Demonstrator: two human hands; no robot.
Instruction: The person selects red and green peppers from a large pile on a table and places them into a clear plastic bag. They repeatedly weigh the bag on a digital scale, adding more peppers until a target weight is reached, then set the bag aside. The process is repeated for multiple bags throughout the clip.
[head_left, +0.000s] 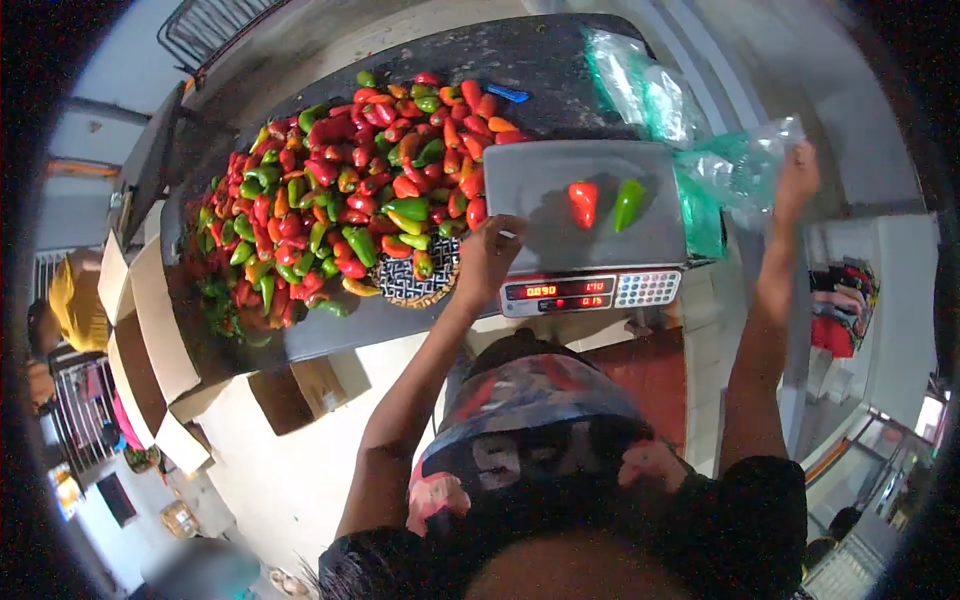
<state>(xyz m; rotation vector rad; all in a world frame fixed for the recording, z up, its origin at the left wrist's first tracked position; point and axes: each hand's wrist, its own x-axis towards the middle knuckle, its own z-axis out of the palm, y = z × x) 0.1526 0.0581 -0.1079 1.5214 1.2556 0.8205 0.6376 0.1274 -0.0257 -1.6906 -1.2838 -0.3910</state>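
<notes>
My right hand (799, 174) grips the end of a clear and green plastic bag (742, 169) beyond the right side of a digital scale. On the scale's grey platform (536, 199) lie a red pepper (583, 204) and a green pepper (629, 204), side by side and apart. My left hand (491, 255) is at the platform's left front corner, its fingers loosely curled with a gap at the thumb and nothing seen between them. The scale's panel (559, 294) faces me with lit red digits and a keypad (648, 289).
A large heap of red, green and orange peppers (352, 180) covers the black table (555, 67) left of the scale. Beside it sit a patterned woven basket (416, 276) and a blue object (508, 93). More plastic bags (645, 86) lie at back right. Open cardboard boxes (154, 322) stand left.
</notes>
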